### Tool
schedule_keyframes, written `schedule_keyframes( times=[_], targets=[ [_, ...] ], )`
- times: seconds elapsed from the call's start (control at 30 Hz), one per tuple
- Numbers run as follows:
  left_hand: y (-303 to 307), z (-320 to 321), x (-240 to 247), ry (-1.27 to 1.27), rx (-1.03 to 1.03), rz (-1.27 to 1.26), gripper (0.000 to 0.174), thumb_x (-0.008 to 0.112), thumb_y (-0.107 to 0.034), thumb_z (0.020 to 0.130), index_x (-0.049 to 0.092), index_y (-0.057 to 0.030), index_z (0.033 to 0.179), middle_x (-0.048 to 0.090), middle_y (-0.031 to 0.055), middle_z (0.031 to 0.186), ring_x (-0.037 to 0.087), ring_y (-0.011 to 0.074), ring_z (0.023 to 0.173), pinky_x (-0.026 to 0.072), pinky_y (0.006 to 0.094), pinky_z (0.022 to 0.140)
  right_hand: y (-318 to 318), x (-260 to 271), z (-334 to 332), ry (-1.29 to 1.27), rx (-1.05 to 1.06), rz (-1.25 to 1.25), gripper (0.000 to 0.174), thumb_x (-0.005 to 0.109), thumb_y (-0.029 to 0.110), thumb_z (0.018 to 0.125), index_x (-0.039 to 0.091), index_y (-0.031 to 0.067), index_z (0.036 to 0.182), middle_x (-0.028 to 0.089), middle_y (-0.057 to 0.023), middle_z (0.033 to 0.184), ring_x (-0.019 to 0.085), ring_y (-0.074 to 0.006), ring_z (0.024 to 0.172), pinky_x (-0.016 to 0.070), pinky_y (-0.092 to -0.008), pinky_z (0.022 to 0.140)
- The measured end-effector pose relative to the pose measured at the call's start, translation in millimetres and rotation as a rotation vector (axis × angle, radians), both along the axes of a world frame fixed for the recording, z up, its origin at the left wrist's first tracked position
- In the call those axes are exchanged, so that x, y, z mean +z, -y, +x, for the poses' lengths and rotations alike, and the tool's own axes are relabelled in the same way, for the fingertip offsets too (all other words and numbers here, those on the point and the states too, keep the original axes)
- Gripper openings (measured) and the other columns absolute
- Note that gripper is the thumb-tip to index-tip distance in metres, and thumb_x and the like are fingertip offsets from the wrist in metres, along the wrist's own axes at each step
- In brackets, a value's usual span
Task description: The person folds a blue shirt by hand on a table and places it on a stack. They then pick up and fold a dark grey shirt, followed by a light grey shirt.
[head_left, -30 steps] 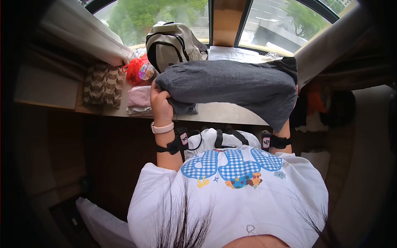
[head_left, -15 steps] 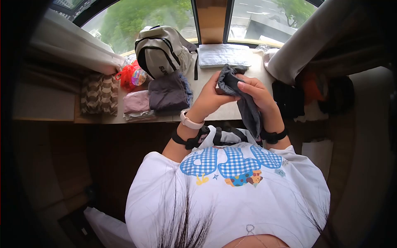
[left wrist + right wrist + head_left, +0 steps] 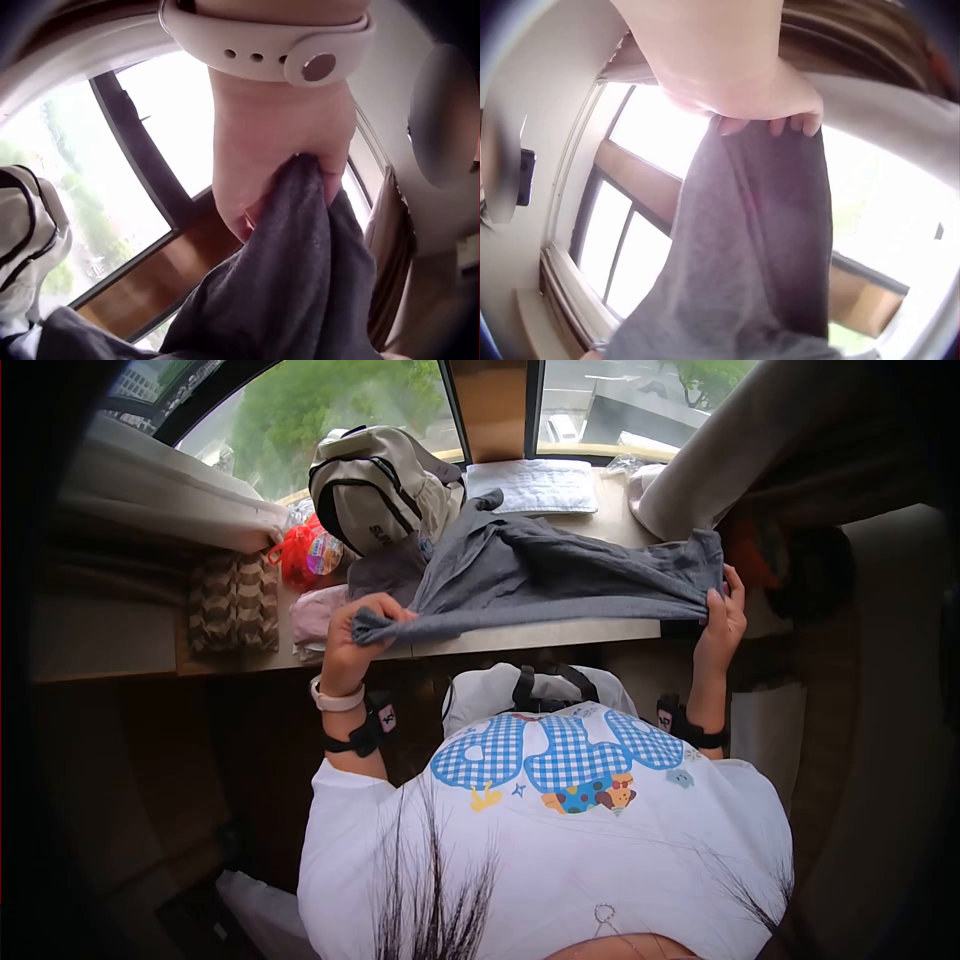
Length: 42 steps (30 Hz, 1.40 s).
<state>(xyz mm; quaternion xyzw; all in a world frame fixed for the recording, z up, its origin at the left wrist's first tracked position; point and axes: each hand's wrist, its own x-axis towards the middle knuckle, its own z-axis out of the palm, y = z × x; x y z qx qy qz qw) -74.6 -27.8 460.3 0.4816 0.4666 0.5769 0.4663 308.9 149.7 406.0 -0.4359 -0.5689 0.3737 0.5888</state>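
A dark grey garment (image 3: 570, 575) is stretched sideways between both hands, over the front of the ledge. My left hand (image 3: 352, 652) grips a bunched end of it, and the cloth gathers in folds below the fist in the left wrist view. At the other end my right hand (image 3: 722, 628) pinches the edge, fingertips curled over the cloth (image 3: 750, 232) in the right wrist view. The garment's far part overlaps the backpack's lower side in the head view. Behind the left hand lie a folded pink cloth (image 3: 318, 618) and a folded dark purple-grey cloth (image 3: 385, 570), partly covered.
A beige backpack (image 3: 375, 490) stands on the window ledge (image 3: 560, 633). A red plastic bag (image 3: 297, 557) and a patterned brown cushion (image 3: 235, 600) are to the left. A folded white towel (image 3: 535, 485) lies by the window. Curtains hang at both sides.
The hands came together with the garment gathered between them, then spread wide apart, pulling it out sideways. The view has shifted slightly to the right.
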Motion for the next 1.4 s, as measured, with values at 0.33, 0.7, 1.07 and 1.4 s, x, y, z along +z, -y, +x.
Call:
schedule_keyframes(
  times=[0.33, 0.7, 1.07, 1.4],
  targets=[
    [68, 35, -45, 0.452, -0.729, -0.801, 0.026, 0.065, -0.02, 0.076, 0.058, 0.0025, 0.065, 0.055, 0.0037, 0.078, 0.049, 0.0127, 0.074, 0.0389, 0.0238, 0.07, 93, -71, 64, 0.019, 0.727, -1.062, 0.02, 0.056, 0.011, 0.07, 0.045, 0.003, 0.055, 0.051, -0.0039, 0.061, 0.047, -0.0103, 0.054, 0.0452, -0.028, 0.058],
    [42, 44, -159, -0.331, -0.228, -1.171, 0.099, 0.076, -0.039, 0.06, 0.022, 0.005, 0.131, 0.049, 0.0238, 0.112, 0.05, 0.0279, 0.104, 0.0414, 0.0331, 0.086, 46, -184, 31, 1.077, 0.866, -1.104, 0.073, 0.066, 0.036, 0.068, 0.042, -0.0102, 0.119, 0.047, -0.0281, 0.117, 0.049, -0.0323, 0.107, 0.0409, -0.0331, 0.087],
    [22, 37, -183, -0.241, -0.18, -1.236, 0.097, 0.069, -0.014, 0.062, 0.008, 0.0076, 0.134, 0.041, 0.0286, 0.122, 0.049, 0.0285, 0.105, 0.0412, 0.0301, 0.084, 29, -167, 14, 1.058, 0.965, -1.049, 0.034, 0.06, 0.02, 0.074, 0.06, -0.0052, 0.097, 0.062, -0.016, 0.094, 0.059, -0.0224, 0.085, 0.0445, -0.0308, 0.075],
    [-1, 3, -155, 1.062, 0.097, -1.039, 0.015, 0.05, -0.001, 0.078, 0.054, 0.0113, 0.086, 0.061, 0.0215, 0.084, 0.062, 0.0294, 0.076, 0.0501, 0.0375, 0.077, 4, -107, -2, -0.257, 0.628, -0.972, 0.021, 0.044, 0.006, 0.083, 0.046, 0.0022, 0.103, 0.055, -0.0066, 0.099, 0.053, -0.0144, 0.089, 0.0419, -0.0256, 0.081]
  ],
)
